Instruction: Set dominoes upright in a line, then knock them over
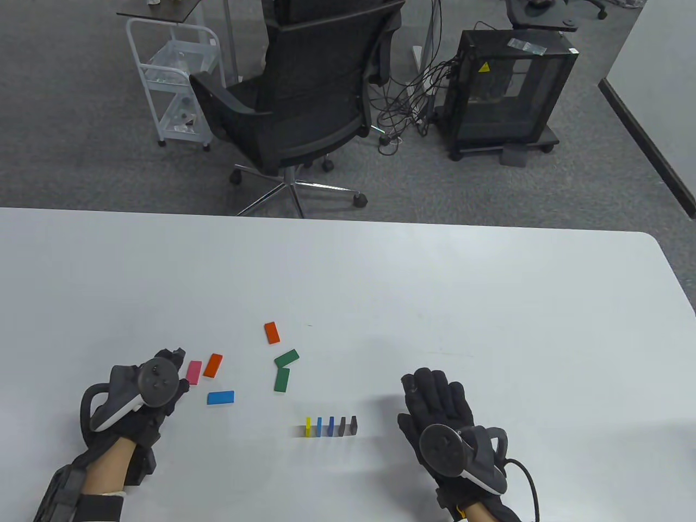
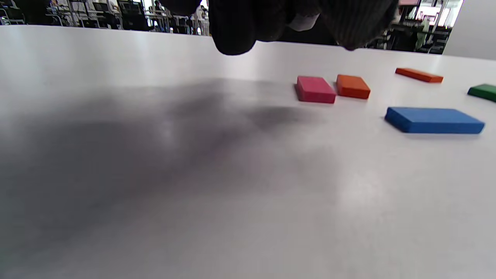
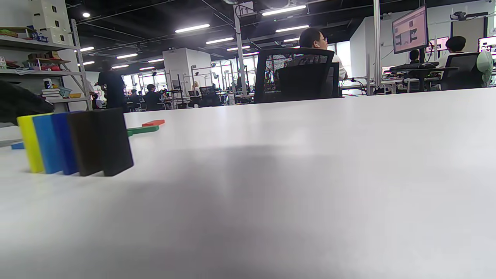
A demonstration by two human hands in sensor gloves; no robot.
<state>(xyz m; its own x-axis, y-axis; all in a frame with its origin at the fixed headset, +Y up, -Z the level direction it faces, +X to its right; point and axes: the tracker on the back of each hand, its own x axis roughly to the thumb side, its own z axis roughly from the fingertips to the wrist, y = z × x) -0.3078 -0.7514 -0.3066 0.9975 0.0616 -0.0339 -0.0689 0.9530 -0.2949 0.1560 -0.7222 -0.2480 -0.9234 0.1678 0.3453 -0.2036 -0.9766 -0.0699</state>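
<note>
Both hands relaxed and holding nothing, the small flat pink wooden domino [image 1: 194, 372] looks light, rigid, best pinched by its long edges.

Both the left hand [image 1: 142, 401] and right hand [image 1: 443, 421] wear black knit gloves carrying grey-and-white round-faced trackers, the right one cabled.

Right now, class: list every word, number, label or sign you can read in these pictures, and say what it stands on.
No readable words or numbers.
Yellow warning triangle sign on the black cabinet: symbol too small to read.
Monitor screen: blurred.
Dominoes: no markings.
</note>
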